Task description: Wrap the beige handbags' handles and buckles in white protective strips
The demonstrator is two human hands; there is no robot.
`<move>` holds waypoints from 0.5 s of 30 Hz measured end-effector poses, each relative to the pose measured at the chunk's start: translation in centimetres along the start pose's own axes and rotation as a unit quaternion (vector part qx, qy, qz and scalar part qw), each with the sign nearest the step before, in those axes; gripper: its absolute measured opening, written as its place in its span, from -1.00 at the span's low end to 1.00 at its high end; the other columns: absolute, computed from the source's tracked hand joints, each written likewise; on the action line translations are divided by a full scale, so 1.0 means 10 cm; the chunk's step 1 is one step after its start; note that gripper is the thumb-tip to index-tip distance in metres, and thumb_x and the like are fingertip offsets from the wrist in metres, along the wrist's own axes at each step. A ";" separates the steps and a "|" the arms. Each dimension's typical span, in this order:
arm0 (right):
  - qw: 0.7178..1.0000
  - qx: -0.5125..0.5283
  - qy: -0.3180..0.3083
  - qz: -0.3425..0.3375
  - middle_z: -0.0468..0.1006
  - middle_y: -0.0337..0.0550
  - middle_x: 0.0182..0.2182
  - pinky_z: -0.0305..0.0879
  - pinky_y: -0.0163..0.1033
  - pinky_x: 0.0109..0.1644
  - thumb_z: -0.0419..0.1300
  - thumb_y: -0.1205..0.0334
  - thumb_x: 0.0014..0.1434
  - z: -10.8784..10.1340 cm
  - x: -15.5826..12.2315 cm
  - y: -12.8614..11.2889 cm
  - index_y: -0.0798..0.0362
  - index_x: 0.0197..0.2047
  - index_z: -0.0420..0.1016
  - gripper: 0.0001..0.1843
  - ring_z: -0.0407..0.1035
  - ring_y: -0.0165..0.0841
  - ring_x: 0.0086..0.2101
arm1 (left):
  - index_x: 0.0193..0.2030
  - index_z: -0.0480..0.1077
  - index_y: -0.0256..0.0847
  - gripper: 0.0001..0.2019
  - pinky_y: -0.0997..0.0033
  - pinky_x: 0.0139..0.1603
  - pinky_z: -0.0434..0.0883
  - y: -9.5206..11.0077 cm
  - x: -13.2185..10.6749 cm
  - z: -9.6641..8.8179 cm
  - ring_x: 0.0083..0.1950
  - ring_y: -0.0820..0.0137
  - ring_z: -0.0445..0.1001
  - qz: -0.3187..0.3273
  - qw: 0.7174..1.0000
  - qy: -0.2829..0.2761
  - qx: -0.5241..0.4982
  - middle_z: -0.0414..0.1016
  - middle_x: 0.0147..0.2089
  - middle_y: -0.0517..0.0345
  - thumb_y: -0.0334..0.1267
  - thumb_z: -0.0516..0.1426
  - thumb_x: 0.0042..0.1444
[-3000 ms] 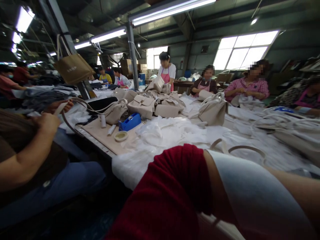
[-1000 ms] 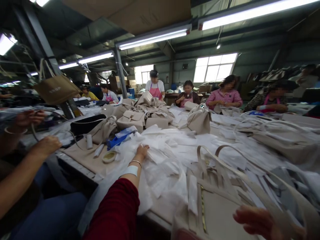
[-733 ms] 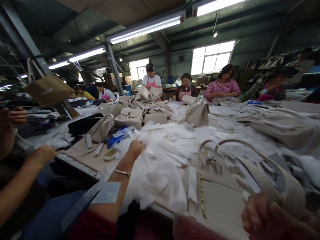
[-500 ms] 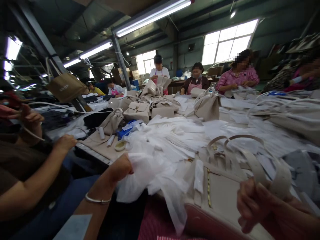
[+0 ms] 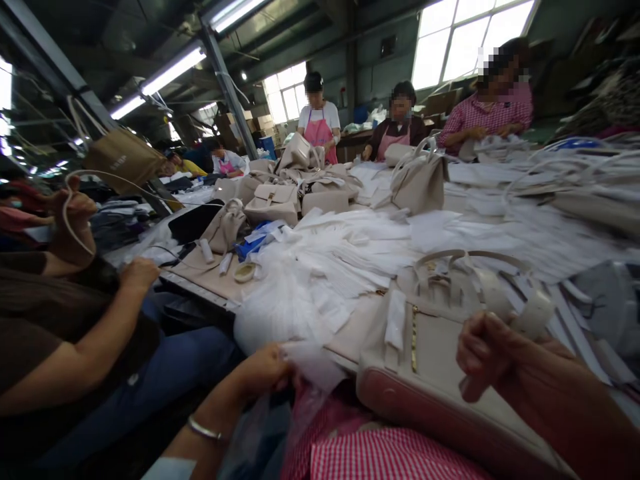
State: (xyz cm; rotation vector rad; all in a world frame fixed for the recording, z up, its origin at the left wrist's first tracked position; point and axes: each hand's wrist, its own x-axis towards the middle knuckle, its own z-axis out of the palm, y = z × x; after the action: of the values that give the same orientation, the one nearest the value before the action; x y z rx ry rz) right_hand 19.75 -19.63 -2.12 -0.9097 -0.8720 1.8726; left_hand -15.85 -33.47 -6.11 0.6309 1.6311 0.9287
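Observation:
My left hand (image 5: 265,370), a bangle on its wrist, is closed on the edge of a thin, translucent white wrapping sheet (image 5: 317,363) at the table's front edge. A beige handbag (image 5: 450,347) with a gold zip lies tilted toward me, its base facing my lap. Its handles (image 5: 500,257) arch up, one partly wrapped in white. My right hand (image 5: 495,357) is in front of the bag's right side, by the handles, with fingers curled against the thumb. What those fingers hold, if anything, is hidden. A small white-wrapped piece (image 5: 396,320) hangs on the bag's front.
White sheets (image 5: 345,257) are heaped across the table. Beyond them stand more beige bags (image 5: 273,203). A tape roll (image 5: 245,272) lies at the left near a blue piece (image 5: 255,243). A co-worker's arm (image 5: 110,320) is close on my left; other people work across the table.
My left hand has moved down and right toward my lap, drawing the thin sheet off the heap. My right hand has shifted slightly left and up. The view has tilted.

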 end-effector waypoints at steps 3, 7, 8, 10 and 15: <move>0.999 0.040 0.002 0.005 0.35 -0.24 -0.61 0.32 -0.34 -0.50 0.44 0.05 0.00 0.03 0.02 0.00 0.08 -0.41 0.56 -0.72 0.28 -0.43 -0.55 | -0.39 0.47 -0.29 -0.81 0.65 -0.65 0.05 0.26 0.32 0.50 -0.68 0.66 0.10 0.027 0.994 -0.015 -0.108 0.33 -0.60 0.29 -0.18 0.19 0.06; 0.996 0.090 0.021 0.015 0.27 -0.33 -0.63 0.21 -0.41 -0.56 0.52 0.10 -0.11 0.00 0.05 0.02 0.13 -0.43 0.52 -0.66 0.17 -0.54 -0.63 | -0.36 0.38 -0.31 -0.90 0.70 -0.66 0.04 0.65 0.53 1.15 -0.65 0.71 0.10 -0.039 0.957 -0.101 -0.268 0.35 -0.45 0.26 -0.31 0.15 0.10; 0.995 0.097 0.023 0.020 0.25 -0.35 -0.64 0.17 -0.42 -0.58 0.52 0.10 -0.12 0.00 0.04 0.04 0.13 -0.44 0.50 -0.64 0.14 -0.56 -0.64 | -0.41 0.35 -0.32 -0.89 0.70 -0.67 0.03 0.72 0.54 1.29 -0.66 0.71 0.10 -0.053 0.948 -0.123 -0.287 0.35 -0.45 0.25 -0.34 0.14 0.10; 0.994 0.100 0.019 0.039 0.20 -0.42 -0.67 0.08 -0.44 -0.61 0.53 0.08 -0.14 0.01 0.02 0.11 0.11 -0.44 0.43 -0.60 0.08 -0.59 -0.68 | -0.47 0.33 -0.30 -0.81 0.68 -0.68 0.03 0.83 0.52 1.51 -0.68 0.69 0.05 -0.048 0.949 -0.149 -0.273 0.31 -0.51 0.26 -0.30 0.10 0.14; 0.991 0.030 -0.053 0.117 0.07 -0.52 -0.78 -0.19 -0.42 -0.67 0.52 -0.15 -0.26 0.12 0.17 0.40 0.05 -0.37 0.41 -0.43 -0.10 -0.58 -0.73 | -0.62 0.39 -0.19 -0.63 0.51 -0.65 0.12 0.89 0.51 1.78 -0.70 0.52 0.08 0.141 0.985 -0.100 -0.026 0.12 -0.75 0.25 -0.10 0.04 0.14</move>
State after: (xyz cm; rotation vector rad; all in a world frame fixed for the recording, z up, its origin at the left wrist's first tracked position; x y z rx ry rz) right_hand 16.52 -19.88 -5.27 -0.9152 -0.7932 2.1543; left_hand -0.57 -20.09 -3.10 0.9050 1.3557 1.0717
